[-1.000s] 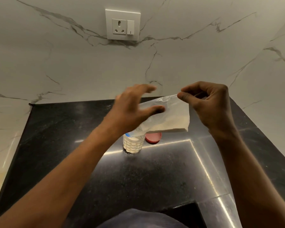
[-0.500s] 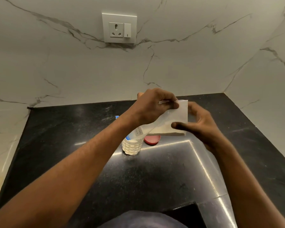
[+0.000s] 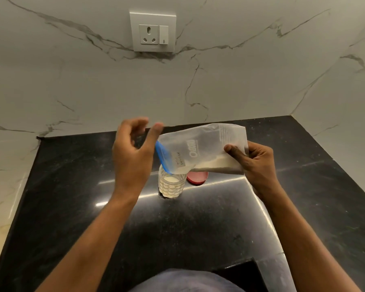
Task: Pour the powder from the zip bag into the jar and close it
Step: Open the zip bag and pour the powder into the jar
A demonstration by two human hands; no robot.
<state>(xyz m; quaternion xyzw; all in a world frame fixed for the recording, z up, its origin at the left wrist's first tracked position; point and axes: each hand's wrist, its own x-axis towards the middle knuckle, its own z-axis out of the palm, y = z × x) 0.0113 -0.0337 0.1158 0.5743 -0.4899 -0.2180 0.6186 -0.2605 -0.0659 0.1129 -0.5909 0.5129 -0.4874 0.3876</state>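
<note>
A clear zip bag with a blue zip strip is tilted down to the left, its mouth over the open clear jar on the black counter. White powder lies along the bag's lower edge and part-fills the jar. My right hand grips the bag's right end. My left hand hovers just left of the bag's mouth, fingers spread, holding nothing. The red lid lies flat on the counter right behind the jar, partly hidden by the bag.
The black granite counter fills a corner between marble walls at the back and right. A white socket with a switch sits on the back wall. The counter's left edge drops to a pale floor.
My left hand has let go of the bag's top and moved left, fingers apart. My right hand now holds the bag's end alone, and the bag has flattened out with its mouth over the jar.
</note>
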